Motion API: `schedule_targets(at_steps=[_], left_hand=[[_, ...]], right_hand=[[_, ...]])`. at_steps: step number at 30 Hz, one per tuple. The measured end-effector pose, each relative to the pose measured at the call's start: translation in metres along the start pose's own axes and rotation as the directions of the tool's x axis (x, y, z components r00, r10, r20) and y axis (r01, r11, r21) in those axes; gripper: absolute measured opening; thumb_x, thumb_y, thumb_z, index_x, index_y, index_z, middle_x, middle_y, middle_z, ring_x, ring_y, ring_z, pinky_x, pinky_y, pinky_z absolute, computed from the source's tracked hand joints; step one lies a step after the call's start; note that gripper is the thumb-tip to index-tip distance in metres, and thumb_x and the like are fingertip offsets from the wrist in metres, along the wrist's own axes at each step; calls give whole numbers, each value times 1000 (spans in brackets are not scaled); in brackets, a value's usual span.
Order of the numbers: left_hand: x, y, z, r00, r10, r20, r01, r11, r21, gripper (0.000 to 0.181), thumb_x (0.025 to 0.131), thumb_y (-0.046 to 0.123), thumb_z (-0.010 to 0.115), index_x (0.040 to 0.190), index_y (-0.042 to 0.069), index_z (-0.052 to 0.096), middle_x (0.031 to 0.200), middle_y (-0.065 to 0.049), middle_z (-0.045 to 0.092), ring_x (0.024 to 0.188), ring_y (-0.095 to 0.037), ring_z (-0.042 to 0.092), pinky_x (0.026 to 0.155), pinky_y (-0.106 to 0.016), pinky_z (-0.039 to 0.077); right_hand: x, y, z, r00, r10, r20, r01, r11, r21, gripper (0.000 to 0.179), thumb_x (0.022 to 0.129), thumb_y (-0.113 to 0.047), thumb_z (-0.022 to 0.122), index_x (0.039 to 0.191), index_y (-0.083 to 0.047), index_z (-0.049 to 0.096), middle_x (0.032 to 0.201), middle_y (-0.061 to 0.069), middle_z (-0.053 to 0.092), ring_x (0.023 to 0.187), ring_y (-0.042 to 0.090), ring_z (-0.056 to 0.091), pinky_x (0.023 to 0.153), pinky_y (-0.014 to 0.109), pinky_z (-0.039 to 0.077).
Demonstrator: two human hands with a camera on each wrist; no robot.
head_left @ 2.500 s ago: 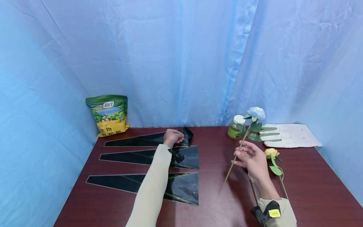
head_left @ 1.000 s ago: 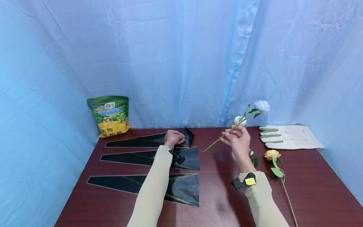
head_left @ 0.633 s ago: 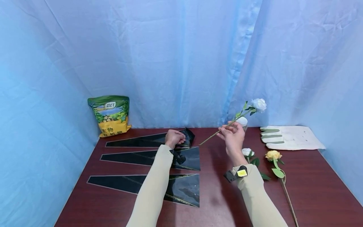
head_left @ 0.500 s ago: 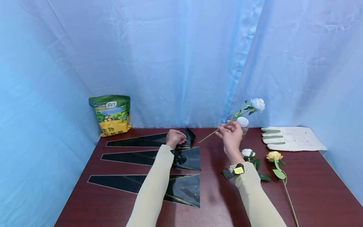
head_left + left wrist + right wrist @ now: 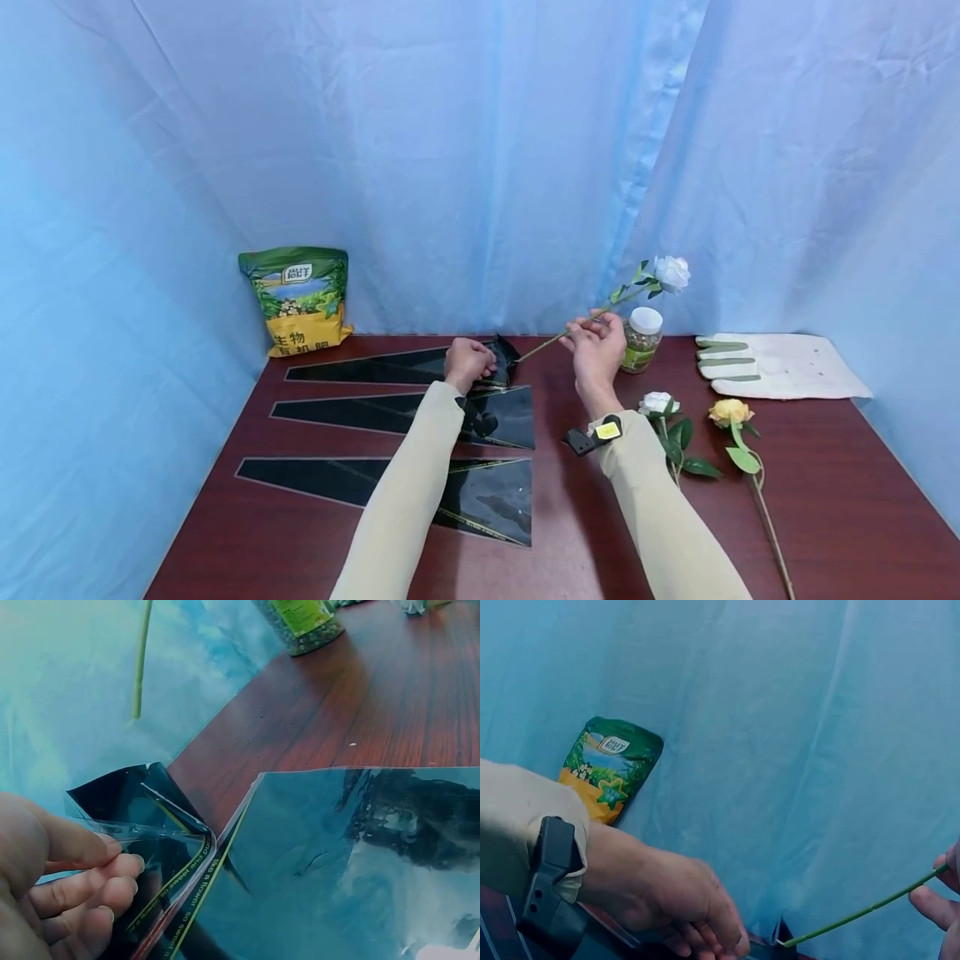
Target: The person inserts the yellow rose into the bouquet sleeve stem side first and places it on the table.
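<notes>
In the head view my left hand pinches the clear front film of the farthest black flower sleeve, and its wide mouth gapes. The left wrist view shows thumb and fingertips on that film, with the dark back flap standing up behind. My right hand holds a pale white rose by its stem, bloom up to the right. The stem's lower tip slants down to the sleeve's mouth; in the right wrist view the green stem ends right by the dark flap.
Two more sleeves lie flat nearer me. A fertilizer bag stands at back left. A white-lidded jar stands behind my right hand. A white rose, a yellow rose and a work glove lie on the right.
My right hand has brought the rose leftward, tilting the stem so its tip has come to the sleeve's mouth. My left hand has stayed on the film. The jar and lying white rose are uncovered.
</notes>
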State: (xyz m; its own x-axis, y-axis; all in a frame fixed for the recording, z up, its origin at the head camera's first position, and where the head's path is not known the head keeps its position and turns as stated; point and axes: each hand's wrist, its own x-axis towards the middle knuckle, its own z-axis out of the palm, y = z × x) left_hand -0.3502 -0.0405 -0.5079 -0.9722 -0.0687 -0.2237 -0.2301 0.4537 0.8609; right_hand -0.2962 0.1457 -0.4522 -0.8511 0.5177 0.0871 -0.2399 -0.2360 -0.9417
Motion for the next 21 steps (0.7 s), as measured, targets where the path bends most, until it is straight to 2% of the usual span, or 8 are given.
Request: schedule_targets(at_steps=[8, 14, 16, 17, 19, 21], left_hand=[[-4, 4, -1, 999, 45, 2, -45, 999, 8, 14, 90, 14, 68, 84, 8, 80, 76, -8, 77, 63, -21, 70, 58, -29, 53], [-7, 8, -1, 995, 101, 0, -101, 995, -16, 14, 90, 10, 68, 86, 4, 80, 79, -13, 77, 66, -25, 71, 56, -25, 53], [-9, 10, -1, 994, 111, 5, -110, 993, -38, 14, 90, 8, 68, 87, 2, 80, 79, -14, 77, 63, -22, 69, 56, -24, 53], [-9, 11, -1, 993, 115, 7, -114, 992, -51, 14, 90, 8, 67, 88, 1, 80, 80, -15, 77, 60, -20, 68, 56, -24, 53], [-10, 12, 0, 993, 118, 10, -117, 990, -80, 14, 90, 7, 67, 89, 0, 79, 79, -16, 76, 59, -17, 66, 55, -23, 52], [-10, 14, 0, 993, 120, 10, -118, 987, -107, 14, 90, 6, 67, 89, -1, 79, 80, -17, 76, 61, -19, 67, 55, -23, 52]], right_hand=[[3, 12, 11, 998, -59, -16, 58, 995, -83, 29, 91, 10, 62, 108, -12, 54, 98, 12, 62, 77, 10, 69, 75, 39, 63], [3, 21, 17, 996, -87, -18, 83, 983, -164, 27, 92, 7, 63, 114, -6, 54, 106, 23, 64, 86, 21, 70, 80, 44, 62], [2, 24, 18, 995, -100, -17, 95, 978, -186, 27, 92, 6, 63, 116, -4, 54, 105, 22, 65, 87, 23, 69, 81, 45, 62], [2, 26, 19, 994, -106, -12, 101, 975, -200, 27, 93, 5, 63, 117, -4, 54, 105, 20, 65, 86, 20, 69, 81, 44, 62], [1, 28, 19, 993, -119, -5, 114, 967, -228, 28, 93, 4, 63, 118, -2, 54, 104, 18, 66, 85, 16, 68, 78, 34, 63], [0, 29, 20, 992, -128, -1, 124, 960, -249, 29, 93, 4, 63, 120, -1, 54, 104, 17, 66, 85, 14, 67, 74, 25, 62]])
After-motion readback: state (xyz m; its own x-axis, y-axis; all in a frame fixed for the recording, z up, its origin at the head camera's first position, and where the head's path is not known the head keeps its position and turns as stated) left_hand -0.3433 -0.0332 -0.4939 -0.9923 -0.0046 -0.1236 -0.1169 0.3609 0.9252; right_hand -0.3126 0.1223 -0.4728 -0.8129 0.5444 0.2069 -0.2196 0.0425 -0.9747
